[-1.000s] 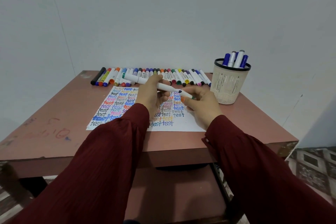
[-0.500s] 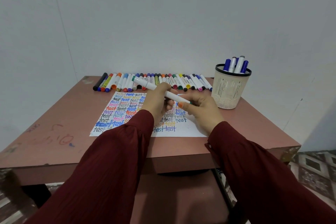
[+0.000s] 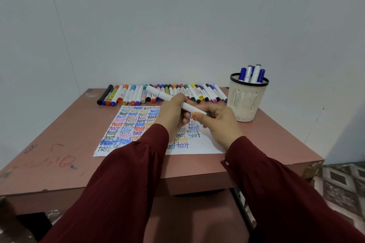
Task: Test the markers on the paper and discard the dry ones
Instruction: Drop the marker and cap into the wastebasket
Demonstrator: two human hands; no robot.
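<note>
Soft, even indoor light, no glare.
Wide-angle bending at the frame edges; lower corners blur, shadows stay faint.

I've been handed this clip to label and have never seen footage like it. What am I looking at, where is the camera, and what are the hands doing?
There is no machine here. A person wears a wide-angle camera on the head, so you look forward and down along two dark red sleeves to their bare hands.

They sit at a reddish table. On it lies a sheet of paper covered with the word "test" in many colours. Behind it, a row of markers lies against the wall. To the right stands a cream basket with a few markers upright in it.

The left hand has its grip around a white marker, held above the paper. The right hand pinches its green end; whether the cap is on or off cannot be told.
</note>
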